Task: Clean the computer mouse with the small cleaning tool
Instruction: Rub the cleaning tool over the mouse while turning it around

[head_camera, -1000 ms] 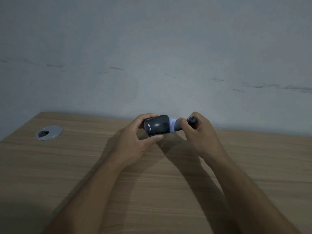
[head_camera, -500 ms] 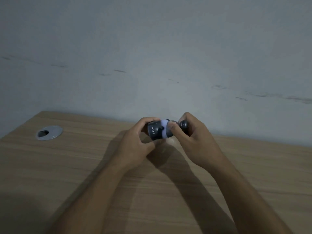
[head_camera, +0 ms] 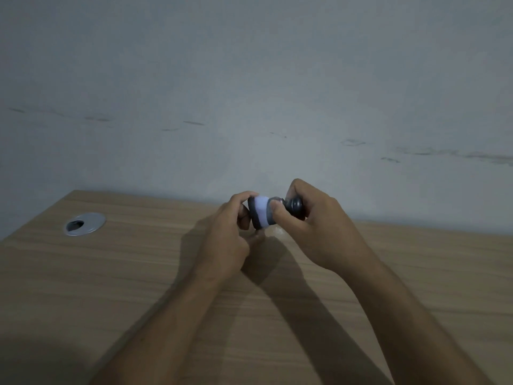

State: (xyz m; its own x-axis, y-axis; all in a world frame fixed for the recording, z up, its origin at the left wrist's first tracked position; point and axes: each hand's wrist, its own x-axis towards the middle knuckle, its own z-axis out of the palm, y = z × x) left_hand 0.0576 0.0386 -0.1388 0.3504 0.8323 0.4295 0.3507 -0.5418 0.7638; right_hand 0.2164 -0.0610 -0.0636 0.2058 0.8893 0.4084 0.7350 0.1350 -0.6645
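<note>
I hold both objects above the far middle of the wooden desk (head_camera: pixel 111 287). My left hand (head_camera: pixel 227 240) is closed around the dark computer mouse (head_camera: pixel 252 218); only a thin dark edge of it shows between my fingers. My right hand (head_camera: pixel 316 232) grips the small cleaning tool (head_camera: pixel 294 209) by its dark round knob. The tool's white head is pressed against the mouse, covering most of it. My right thumb lies across the grey band next to the white head.
A round silver cable grommet (head_camera: pixel 84 224) is set into the desk at the far left. A grey scuffed wall (head_camera: pixel 249 93) rises directly behind the desk's back edge. My forearms cast shadows on the wood.
The mouse has turned in my left hand, so its top with the lettering no longer shows. The tool's white head has slid left over it, and my right hand has risen slightly.
</note>
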